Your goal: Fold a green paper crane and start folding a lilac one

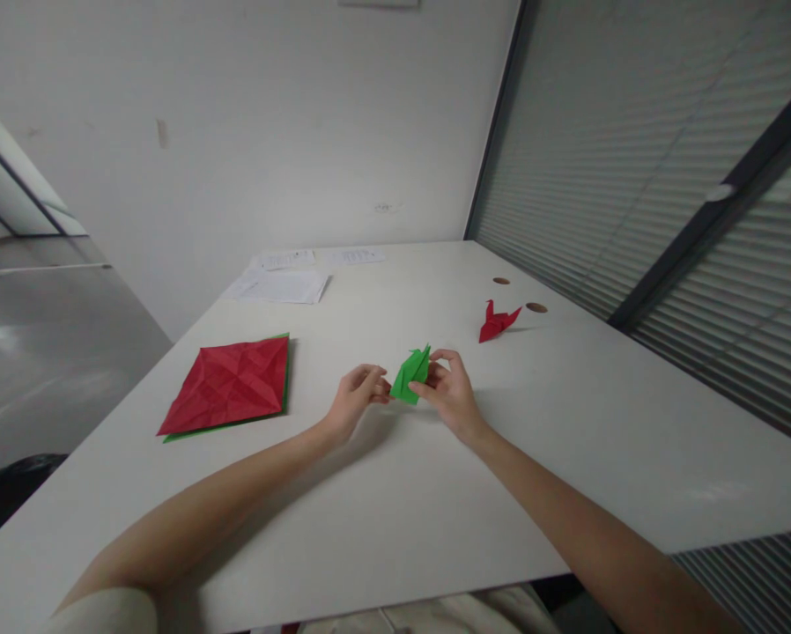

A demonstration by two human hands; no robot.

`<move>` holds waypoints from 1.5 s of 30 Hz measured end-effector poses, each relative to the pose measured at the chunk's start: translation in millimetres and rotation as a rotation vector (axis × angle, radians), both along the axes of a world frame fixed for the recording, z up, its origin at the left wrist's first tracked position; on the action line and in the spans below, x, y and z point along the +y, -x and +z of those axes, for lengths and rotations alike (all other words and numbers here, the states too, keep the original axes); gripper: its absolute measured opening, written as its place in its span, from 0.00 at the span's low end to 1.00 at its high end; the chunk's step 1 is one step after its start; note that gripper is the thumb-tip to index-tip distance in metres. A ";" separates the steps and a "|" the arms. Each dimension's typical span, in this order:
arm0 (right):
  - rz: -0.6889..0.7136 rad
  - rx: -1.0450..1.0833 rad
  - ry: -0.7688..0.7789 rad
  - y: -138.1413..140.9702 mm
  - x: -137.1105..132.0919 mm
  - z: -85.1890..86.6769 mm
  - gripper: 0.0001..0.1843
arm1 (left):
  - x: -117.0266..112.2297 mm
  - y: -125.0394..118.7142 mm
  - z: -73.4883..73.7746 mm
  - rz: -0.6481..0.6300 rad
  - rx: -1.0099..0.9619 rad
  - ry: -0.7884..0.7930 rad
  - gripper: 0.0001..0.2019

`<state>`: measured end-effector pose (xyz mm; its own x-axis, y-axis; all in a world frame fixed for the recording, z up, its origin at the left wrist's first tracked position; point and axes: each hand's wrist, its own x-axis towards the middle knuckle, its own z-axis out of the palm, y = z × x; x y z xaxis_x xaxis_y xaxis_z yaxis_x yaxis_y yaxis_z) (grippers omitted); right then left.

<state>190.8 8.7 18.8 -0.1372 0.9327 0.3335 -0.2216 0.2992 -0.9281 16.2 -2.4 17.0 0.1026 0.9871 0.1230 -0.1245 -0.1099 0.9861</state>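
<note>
My right hand (454,398) holds a small folded green paper crane (410,375) just above the white table, pinching its right side between thumb and fingers. Narrow points stick up along the top of the green paper. On the other side, my left hand (357,394) has its fingers loosely bent and its thumb apart from the paper. Its fingertips reach the lower left corner of the crane; whether they press on it is hard to see. Farther back on the right stands a finished-looking red paper crane (498,322).
Creased red paper (233,380) lies over green paper (288,374) on the left of the table (395,528). Printed white sheets (283,286) rest at the back left. Two round holes, one a cable hole (536,307), pierce the tabletop near the blind-covered glass (633,158).
</note>
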 end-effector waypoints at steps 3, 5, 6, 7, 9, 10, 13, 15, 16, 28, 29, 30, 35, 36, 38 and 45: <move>-0.018 -0.018 -0.002 -0.1 0.6 -1.0 0.32 | -4.3 -3.5 2.6 -0.134 -0.080 -0.007 0.21; -0.015 -0.024 0.000 0.7 0.9 -2.7 0.33 | -6.9 -5.4 2.4 -0.078 -0.053 -0.082 0.25; -0.011 -0.022 0.002 1.4 1.1 -3.9 0.33 | -7.6 -6.0 1.7 -0.042 -0.049 -0.112 0.31; -0.005 -0.020 0.008 2.1 1.4 -5.3 0.34 | -7.8 -6.3 0.8 -0.013 -0.057 -0.134 0.35; 0.012 -0.026 0.022 3.0 1.9 -8.1 0.33 | -7.0 -6.1 -0.7 0.013 -0.089 -0.155 0.38; 0.025 -0.036 0.029 3.1 2.1 -9.2 0.32 | -6.3 -5.6 -1.2 0.005 -0.102 -0.154 0.39; 0.036 -0.088 0.020 1.2 2.8 -10.0 0.28 | -4.2 -3.3 -2.3 -0.058 -0.082 -0.130 0.39; -0.023 -0.149 -0.020 -1.8 3.2 -7.8 0.22 | -3.4 -1.3 -3.6 -0.073 -0.013 -0.146 0.38; -0.060 -0.193 -0.045 -3.5 3.4 -5.9 0.19 | -3.3 -0.2 -4.7 -0.062 0.036 -0.174 0.37; -0.255 -0.376 -0.219 -11.1 6.1 1.8 0.10 | -4.0 7.6 -12.3 0.048 0.392 -0.447 0.26; -0.269 -0.360 -0.211 -11.2 6.5 1.3 0.10 | -3.9 7.4 -11.9 0.050 0.385 -0.438 0.26; -0.279 -0.340 -0.202 -11.2 6.7 1.2 0.11 | -3.8 7.3 -11.5 0.052 0.377 -0.429 0.25; -0.248 -0.217 -0.058 -10.0 6.0 4.4 0.13 | -2.8 8.7 -11.0 0.073 0.373 -0.423 0.24; -0.234 -0.204 -0.011 -9.7 5.6 5.3 0.13 | -2.5 9.5 -11.2 0.082 0.397 -0.445 0.23; -0.208 -0.189 0.075 -9.2 4.9 6.8 0.12 | -1.9 11.3 -12.2 0.101 0.475 -0.514 0.22; -0.158 -0.173 0.194 -9.8 4.7 6.7 0.13 | 0.6 15.5 -20.3 0.155 0.702 -0.715 0.16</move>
<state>200.6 13.4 25.5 -0.0249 0.9911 0.1309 -0.0200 0.1304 -0.9913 0.8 -1.8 -3.3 0.2559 0.7139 0.6518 0.5234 -0.6692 0.5275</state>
